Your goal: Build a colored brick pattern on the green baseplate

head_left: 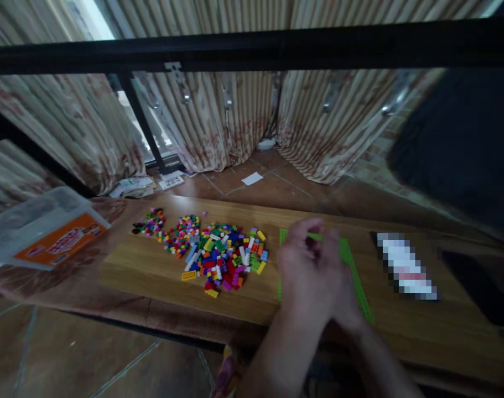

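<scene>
Where the pale wooden tabletop [152,271] stretches out before a row of striped curtains [243,121], loose bricks [222,260] lie spread in a bright, trailing heap, left of the person's hands. One yellow brick [189,276] sits flat at the near edge of that heap. The left hand [301,271] and the right hand [341,276] meet over a green plate [353,271], hiding its middle. Their fingers [310,223] curl close together at the top; something dark red shows between them, but blur keeps me from telling whether they pinch it.

To the right of the plate lies a flat thing [405,268], its face too blocky to read, with a dark slab [479,284] beyond it. At the far left, a clear tub [23,226] with an orange label [65,241] rests tilted on brown patterned cloth [27,282].

Behind the tabletop, a white sheet [252,178] and some papers [131,187] lie on brown floor tiles [276,185]. A black rail [252,51] crosses before the curtains, and the light is dim.
</scene>
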The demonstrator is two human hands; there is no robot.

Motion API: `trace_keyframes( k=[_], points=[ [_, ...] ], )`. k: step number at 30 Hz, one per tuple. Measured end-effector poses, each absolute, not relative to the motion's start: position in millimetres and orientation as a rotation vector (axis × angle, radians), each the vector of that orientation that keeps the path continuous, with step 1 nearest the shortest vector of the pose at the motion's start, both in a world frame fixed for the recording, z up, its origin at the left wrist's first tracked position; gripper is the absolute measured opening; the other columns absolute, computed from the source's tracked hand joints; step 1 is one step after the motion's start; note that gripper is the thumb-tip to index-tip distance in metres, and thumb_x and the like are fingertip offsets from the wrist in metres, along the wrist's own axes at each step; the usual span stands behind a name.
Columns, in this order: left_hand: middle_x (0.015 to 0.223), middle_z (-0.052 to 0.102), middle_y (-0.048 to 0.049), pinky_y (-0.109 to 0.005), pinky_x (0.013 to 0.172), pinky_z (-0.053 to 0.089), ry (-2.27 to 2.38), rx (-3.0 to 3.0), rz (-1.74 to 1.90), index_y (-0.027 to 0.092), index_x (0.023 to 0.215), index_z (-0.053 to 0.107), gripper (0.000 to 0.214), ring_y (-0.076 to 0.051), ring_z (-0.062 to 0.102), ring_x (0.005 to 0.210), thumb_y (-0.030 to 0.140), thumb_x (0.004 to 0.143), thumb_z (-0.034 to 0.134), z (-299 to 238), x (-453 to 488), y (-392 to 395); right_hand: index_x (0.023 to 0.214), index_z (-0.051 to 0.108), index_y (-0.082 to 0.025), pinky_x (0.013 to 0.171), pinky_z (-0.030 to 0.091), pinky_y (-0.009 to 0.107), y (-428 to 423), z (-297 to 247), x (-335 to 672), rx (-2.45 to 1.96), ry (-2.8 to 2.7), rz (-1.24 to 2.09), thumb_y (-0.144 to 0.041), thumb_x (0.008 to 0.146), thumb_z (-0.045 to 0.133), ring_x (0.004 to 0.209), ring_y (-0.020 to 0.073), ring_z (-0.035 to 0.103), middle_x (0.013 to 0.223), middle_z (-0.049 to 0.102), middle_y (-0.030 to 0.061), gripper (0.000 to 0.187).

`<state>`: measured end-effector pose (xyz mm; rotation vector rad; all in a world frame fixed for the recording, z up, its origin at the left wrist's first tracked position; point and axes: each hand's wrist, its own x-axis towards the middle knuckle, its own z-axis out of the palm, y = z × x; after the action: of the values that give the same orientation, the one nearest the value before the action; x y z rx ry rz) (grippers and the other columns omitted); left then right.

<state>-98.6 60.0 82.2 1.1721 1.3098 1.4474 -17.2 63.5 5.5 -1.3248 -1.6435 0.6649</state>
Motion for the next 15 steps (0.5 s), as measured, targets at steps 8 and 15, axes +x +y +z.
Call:
trace_keyframes(
  k=[8,15],
  points=[
    [0.084,0.072,-0.0043,-0.026,0.068,0.052,1.256,1.388,1.081,0.018,0.096,0.066,0.017,-0.015,0.066,0.073,0.029,0.086,0.058,57.9,-113.0,74.7,0.121,0.059,-0.028,0.080,0.051,0.032,53.0,27.1,28.1,-1.272,-1.587,0.801,-0.029,0.078,0.069,0.086,0.0155,0.061,0.098,0.066,0.0010,0.044],
    [0.081,0.073,-0.0034,-0.025,0.069,0.051,1.247,1.358,1.038,0.018,0.084,0.065,0.006,-0.014,0.067,0.072,0.016,0.080,0.060,46.7,-93.0,77.7,0.121,0.060,-0.024,0.075,0.049,0.030,48.8,30.8,48.2,-1.299,-1.712,0.778,-0.030,0.077,0.070,0.080,0.0145,0.058,0.087,0.063,-0.0005,0.045]
  ],
)
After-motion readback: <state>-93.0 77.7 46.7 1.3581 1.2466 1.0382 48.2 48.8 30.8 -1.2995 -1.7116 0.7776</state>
